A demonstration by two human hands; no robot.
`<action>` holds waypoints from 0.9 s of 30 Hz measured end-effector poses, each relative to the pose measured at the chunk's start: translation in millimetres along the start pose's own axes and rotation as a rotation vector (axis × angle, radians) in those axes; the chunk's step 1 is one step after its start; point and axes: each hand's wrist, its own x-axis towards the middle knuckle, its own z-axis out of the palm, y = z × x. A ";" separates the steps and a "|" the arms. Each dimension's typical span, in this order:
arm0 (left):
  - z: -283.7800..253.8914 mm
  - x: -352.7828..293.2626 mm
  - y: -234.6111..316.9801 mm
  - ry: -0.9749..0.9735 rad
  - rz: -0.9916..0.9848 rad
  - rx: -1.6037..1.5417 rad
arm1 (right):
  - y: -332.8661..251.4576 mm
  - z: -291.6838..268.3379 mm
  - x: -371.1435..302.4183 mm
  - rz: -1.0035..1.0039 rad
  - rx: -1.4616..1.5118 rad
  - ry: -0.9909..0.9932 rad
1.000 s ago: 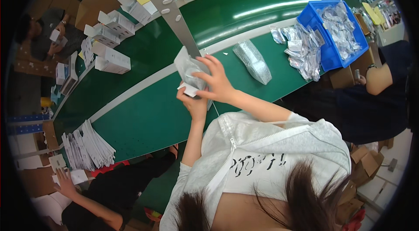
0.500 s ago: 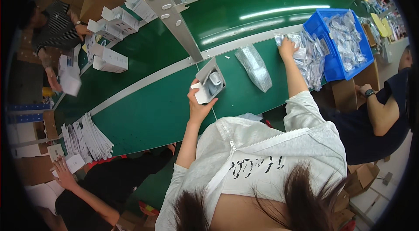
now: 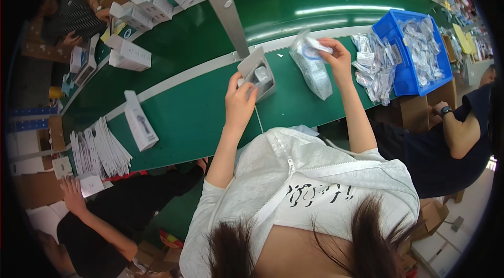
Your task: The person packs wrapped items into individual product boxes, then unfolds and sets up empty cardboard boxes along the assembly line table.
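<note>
The left hand [image 3: 240, 103] is closed on the near left side of an open white carton [image 3: 253, 62], fingers at its mouth; I cannot tell whether the carton rests on the table [image 3: 184, 115] or is held just above it. Inside sits a greyish wrapped item [image 3: 261, 74]. The right hand [image 3: 338, 59] pinches a small clear packet [image 3: 316, 48] with some blue in it, thumb and fingers together at its right end.

Directly below that packet in the view lies a bubble-wrapped bundle [image 3: 317, 81], between the carton and a heap of silvery packets [image 3: 375, 70]; whether packet and bundle touch is unclear. A blue bin [image 3: 401, 81] full of similar packets stands just beside the heap. A metal post [image 3: 220, 10] rises close behind the carton, blocking part of the far side. Well to the left, a long white box [image 3: 140, 125] lies near a fanned stack of flat cartons [image 3: 102, 149]. Farther back stand open white boxes [image 3: 128, 54]. A co-worker's hand [image 3: 73, 194] rests near the stack.
</note>
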 end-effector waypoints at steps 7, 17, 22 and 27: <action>-10.1 19.0 -7.2 0.022 -0.246 -0.052 | -60.9 76.1 -19.4 -0.639 -0.432 -0.680; -15.5 7.9 -37.2 0.056 -0.302 -0.394 | -41.9 111.3 -27.2 -1.040 -0.875 -0.821; -16.9 -1.7 -46.0 0.090 -0.337 -0.501 | -53.2 127.9 -52.4 -1.007 -1.053 -0.753; -21.9 5.0 -44.5 -0.043 -0.335 -0.531 | -32.3 143.3 -66.5 -0.943 -1.194 -0.649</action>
